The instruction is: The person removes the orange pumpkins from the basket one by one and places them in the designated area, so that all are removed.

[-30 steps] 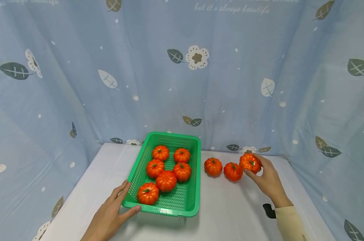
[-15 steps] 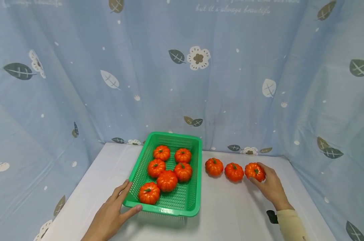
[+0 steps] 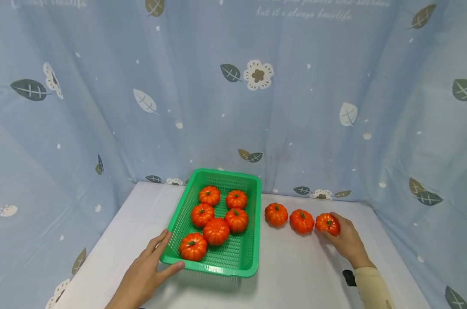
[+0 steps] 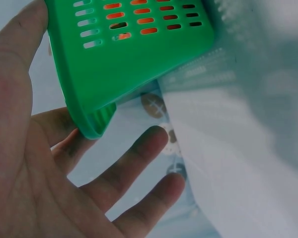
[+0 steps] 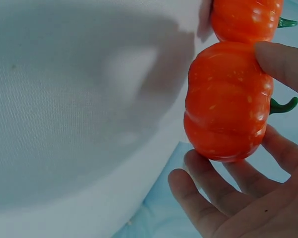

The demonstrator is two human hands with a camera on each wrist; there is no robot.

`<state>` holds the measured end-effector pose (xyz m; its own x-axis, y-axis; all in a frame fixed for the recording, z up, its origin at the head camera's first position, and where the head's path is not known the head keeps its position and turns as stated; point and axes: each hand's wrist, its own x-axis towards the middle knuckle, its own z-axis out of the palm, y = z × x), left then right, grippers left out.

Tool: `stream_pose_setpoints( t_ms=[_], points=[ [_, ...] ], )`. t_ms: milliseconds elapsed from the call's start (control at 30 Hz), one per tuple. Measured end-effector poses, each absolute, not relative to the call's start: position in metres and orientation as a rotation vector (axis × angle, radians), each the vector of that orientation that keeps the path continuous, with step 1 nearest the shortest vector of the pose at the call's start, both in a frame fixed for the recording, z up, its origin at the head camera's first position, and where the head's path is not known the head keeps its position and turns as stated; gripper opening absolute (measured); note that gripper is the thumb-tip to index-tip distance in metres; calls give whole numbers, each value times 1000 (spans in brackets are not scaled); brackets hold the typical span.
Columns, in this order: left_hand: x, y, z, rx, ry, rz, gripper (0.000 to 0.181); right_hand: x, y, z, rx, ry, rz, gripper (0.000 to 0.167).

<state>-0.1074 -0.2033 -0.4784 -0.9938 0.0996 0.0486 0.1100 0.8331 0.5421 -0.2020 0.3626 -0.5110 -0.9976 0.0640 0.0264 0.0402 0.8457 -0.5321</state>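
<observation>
My right hand holds a small orange toy pumpkin with a green stem at the right end of a row. In the right wrist view, the thumb lies on one side of this pumpkin and the fingers on the other. Two more pumpkins, a middle one and a left one, sit beside it on the white table. At the near left corner of a green plastic basket, my left hand touches the rim with thumb and fingers spread and fairly straight.
Several pumpkins lie inside the basket, among them a front one and a central one. Behind the white table hangs a blue curtain with leaf and flower prints, which also covers both sides.
My right hand has lowered its pumpkin toward me and slightly right, to the end of the row. The left hand stays at the basket corner. The head view has shifted slightly.
</observation>
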Motion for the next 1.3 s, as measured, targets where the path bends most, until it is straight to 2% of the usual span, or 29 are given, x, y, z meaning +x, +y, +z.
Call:
stream_pose_setpoints(
  t_ms=[300, 533, 1033, 1300],
  points=[
    [-106, -204, -478, -181, -2957, -869, 100, -208, 364, -519, -195, -3078, 946, 84],
    [-106, -205, -479, -185, -2950, -886, 99, -208, 367, -521, -184, -3104, 917, 83],
    [-107, -202, -482, -193, -2947, -888, 99, -204, 367, -520, -275, -3117, 970, 97],
    [-107, -202, -481, -174, -2963, -888, 100, -203, 345, -497, -64, -2915, 878, 84]
  ],
)
